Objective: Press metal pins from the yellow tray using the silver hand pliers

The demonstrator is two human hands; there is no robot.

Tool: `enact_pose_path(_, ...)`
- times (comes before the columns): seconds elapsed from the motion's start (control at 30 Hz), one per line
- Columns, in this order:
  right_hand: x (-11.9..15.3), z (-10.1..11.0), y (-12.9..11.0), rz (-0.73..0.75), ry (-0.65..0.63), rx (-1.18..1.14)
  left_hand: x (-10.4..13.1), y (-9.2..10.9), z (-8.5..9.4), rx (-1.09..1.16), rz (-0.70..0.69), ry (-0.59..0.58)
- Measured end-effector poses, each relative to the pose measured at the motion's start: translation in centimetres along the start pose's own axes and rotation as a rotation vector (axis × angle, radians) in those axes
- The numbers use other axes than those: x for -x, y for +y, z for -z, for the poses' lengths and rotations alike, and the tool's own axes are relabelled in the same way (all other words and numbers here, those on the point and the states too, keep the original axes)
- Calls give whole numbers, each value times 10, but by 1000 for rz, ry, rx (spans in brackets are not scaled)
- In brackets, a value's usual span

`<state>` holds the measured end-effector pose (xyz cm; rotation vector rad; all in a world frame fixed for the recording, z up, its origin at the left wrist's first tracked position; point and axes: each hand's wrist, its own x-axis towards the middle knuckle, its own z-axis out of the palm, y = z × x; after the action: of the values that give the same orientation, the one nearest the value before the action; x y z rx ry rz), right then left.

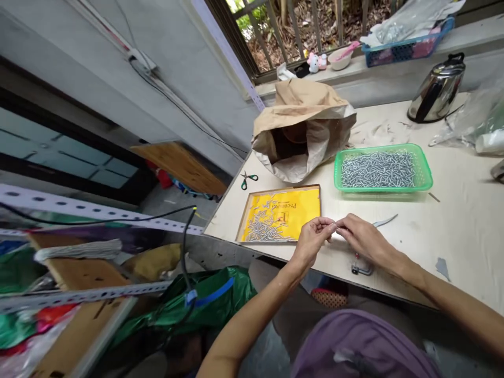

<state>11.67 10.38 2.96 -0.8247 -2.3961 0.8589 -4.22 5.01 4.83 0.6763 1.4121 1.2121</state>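
Observation:
My left hand (314, 237) and my right hand (357, 234) meet fingertip to fingertip above the front edge of the table. Both are closed in a pinch, and whatever they hold is too small to make out. Just left of my left hand lies a shallow tray (319, 202) with a yellow lining and a heap of small silvery metal pieces (264, 230). Beyond my right hand, a green basket (424, 176) holds a mass of similar metal pieces (378, 169). A small metal clamp (362, 270) is at the table edge below my right hand.
Behind the tray stands an open brown paper bag (303, 128). Green-handled scissors (249, 179) lie at the table's left edge. A curved metal tool (386, 220) is beside my right hand. A steel kettle (438, 90) and plastic bags (478, 115) occupy the back right.

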Motion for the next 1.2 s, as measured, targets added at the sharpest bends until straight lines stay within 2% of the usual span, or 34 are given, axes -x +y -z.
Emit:
enact_pose_path(0.13, -23, -17, -3, -39, 27, 23, -3, -9, 9, 130, 20, 100)
enact_pose_path(0.23, -50, -30, -17, -120, 12, 142, -11, -10, 22, 194, -47, 233)
enact_pose_path(0.33, -72, -42, -40, -157, -33, 268, -16, -4, 36, 159, -156, 392)
enact_pose_path(0.43, -72, -42, -53, -98, -59, 329, -7, 0, 41, 59, -215, 448)
enact_pose_path(0.53, -46, -23, -40, -5, -33, 325, 9, -6, 35, -71, -203, 368)
enact_pose_path(0.6, -15, -3, -22, 18, -1, 323, 18, -16, 26, -166, -79, 221)
enact_pose_path(0.7, 41, 28, 2, -14, 40, 333, 26, -37, 11, -280, 175, 4)
enact_pose_path(0.8, 91, 44, 19, -57, 71, 351, 25, -53, -3, -330, 321, -69)
enact_pose_path(0.87, 114, 45, 25, -70, 79, 363, 23, -59, -9, -343, 368, -95)
enact_pose_path(0.97, 132, 39, 29, -80, 82, 395, 19, -61, -12, -370, 439, -152)
enact_pose_path(1.2, 142, 23, 37, -109, 49, 374, 14, -56, -20, -454, 525, -204)
